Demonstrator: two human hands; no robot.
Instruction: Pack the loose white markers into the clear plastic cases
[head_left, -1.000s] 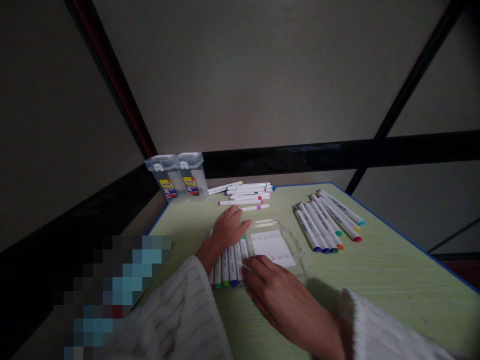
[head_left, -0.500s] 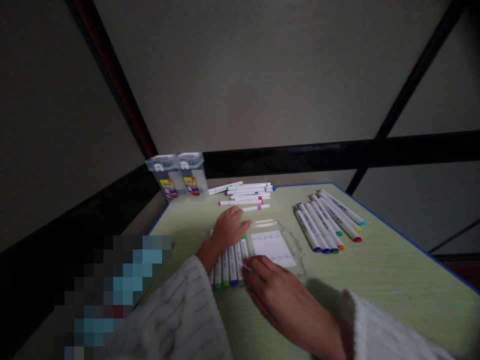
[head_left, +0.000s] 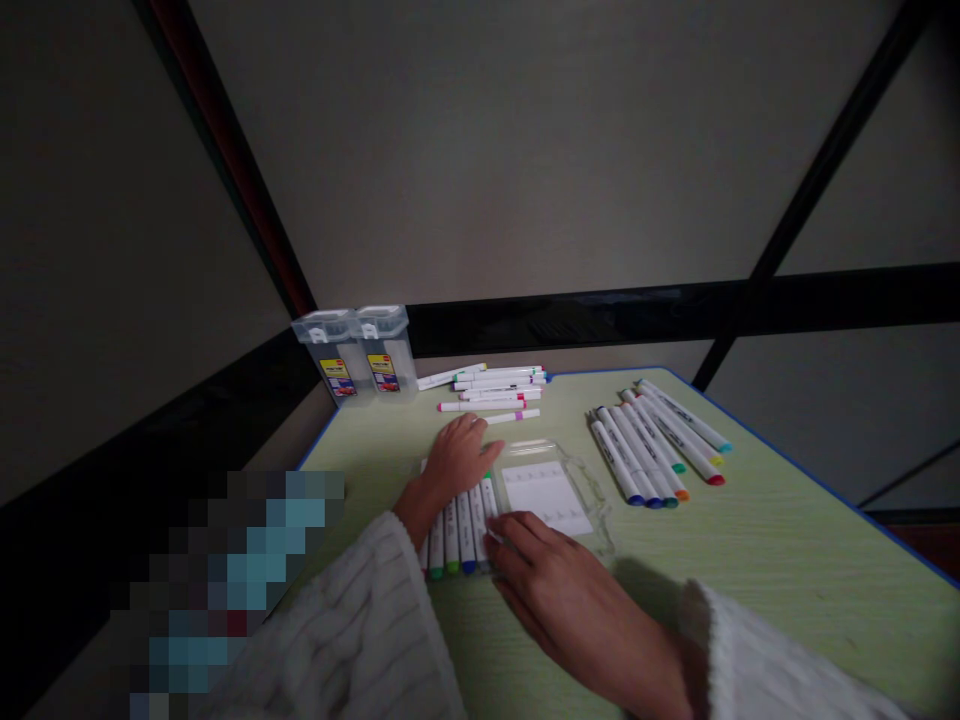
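Observation:
A clear plastic marker case (head_left: 577, 480) lies flat on the pale green table (head_left: 750, 560), with a white card (head_left: 546, 497) inside its right half. Several white markers (head_left: 459, 528) with coloured caps fill its left half in a row. My left hand (head_left: 454, 458) rests flat on the far ends of these markers, fingers stretched out. My right hand (head_left: 570, 590) lies at the case's near edge, its fingertips touching the rightmost marker in the row. Both wrists wear white knit sleeves.
Two clear upright boxes (head_left: 364, 352) with yellow labels stand at the table's far left corner. A loose pile of white markers (head_left: 495, 388) lies behind the case. A neat row of markers (head_left: 656, 443) lies at the right. A dark rail runs behind the table.

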